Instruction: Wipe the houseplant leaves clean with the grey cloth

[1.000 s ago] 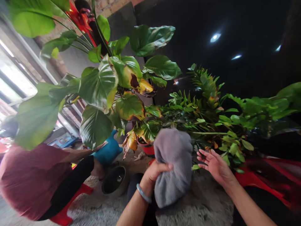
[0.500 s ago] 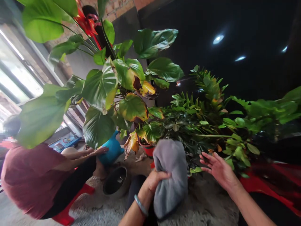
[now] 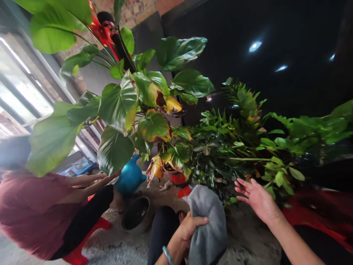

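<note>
My left hand point(image 3: 190, 227) grips a grey cloth point(image 3: 208, 224) low in the middle of the view, above my dark-trousered knee point(image 3: 163, 228). A bangle sits on that wrist. My right hand point(image 3: 255, 197) is open with fingers spread, palm up, just beside the drooping stems of a small-leaved green plant point(image 3: 237, 147). In front of me a big-leaved plant point(image 3: 124, 106) with some yellowed and browned leaves grows from a red pot point(image 3: 176, 177).
A person in a dark red top point(image 3: 35, 209) squats at the left on a red stool, hands reaching under a large leaf. A teal watering can point(image 3: 129, 178) and a dark bowl point(image 3: 135, 218) stand on the rough ground. Red pot edge point(image 3: 317, 217) at right.
My left hand has lowered the grey cloth from in front of the plants towards my knee. My right hand has stayed open by the small-leaved plant.
</note>
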The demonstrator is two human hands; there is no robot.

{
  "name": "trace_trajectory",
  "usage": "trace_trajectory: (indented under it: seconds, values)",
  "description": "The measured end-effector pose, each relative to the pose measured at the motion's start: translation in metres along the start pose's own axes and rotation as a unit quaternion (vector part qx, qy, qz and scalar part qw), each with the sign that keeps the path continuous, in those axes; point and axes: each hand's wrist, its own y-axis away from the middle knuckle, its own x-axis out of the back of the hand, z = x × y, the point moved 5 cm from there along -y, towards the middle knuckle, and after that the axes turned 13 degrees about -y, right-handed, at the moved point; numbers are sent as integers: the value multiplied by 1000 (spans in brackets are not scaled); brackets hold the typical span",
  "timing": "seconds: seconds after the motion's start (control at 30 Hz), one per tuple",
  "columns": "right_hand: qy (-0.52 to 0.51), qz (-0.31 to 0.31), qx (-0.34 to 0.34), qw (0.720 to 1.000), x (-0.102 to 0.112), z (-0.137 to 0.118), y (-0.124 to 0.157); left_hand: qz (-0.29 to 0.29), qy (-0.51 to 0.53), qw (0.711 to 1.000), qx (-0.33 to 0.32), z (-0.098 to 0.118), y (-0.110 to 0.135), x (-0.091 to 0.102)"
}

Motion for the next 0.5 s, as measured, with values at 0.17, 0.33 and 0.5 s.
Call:
trace_trajectory:
  seconds: [0.17,0.33,0.5]
  values:
    - [-16,-2,-5,1000,-6,2,0,63,36,994,-85,99,15,2]
    - [-9,-24,-5,1000,-10,5,2,99,27,992,-76,105,-3,-5]
    - [22,-43,-2,999,-5,5,1,-35,-47,998,-20,42,-1,-20]
